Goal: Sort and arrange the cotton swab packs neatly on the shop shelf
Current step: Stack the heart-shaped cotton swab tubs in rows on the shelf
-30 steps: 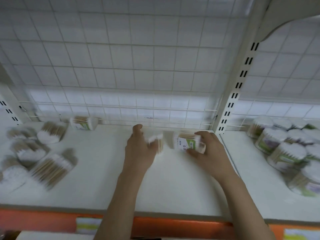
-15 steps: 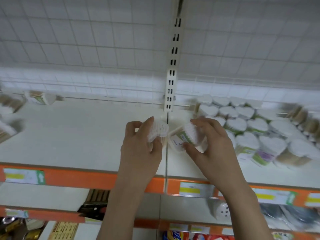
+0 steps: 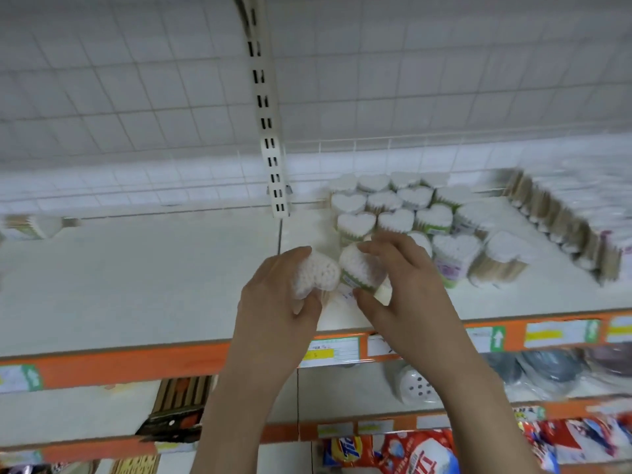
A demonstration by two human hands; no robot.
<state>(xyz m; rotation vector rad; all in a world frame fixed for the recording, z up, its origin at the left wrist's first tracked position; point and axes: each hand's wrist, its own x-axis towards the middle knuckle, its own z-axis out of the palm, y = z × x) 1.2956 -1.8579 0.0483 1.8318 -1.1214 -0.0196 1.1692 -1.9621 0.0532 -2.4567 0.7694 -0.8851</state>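
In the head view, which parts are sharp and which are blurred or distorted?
Head view: the left hand, the right hand and the two heart-shaped swab packs they hold are fairly sharp; the frame edges smear, the upright post bows from the wide lens; lighting is soft and flat.

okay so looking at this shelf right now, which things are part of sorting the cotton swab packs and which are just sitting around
Part of the job:
- pack in the left hand, a heart-shaped pack
- pack in the right hand, a green-labelled pack
- standing heart-shaped packs
- stick bundles, far right
- lone pack, far left
- top shelf

Just lying about:
- detergent bags
- perforated white item
- price labels
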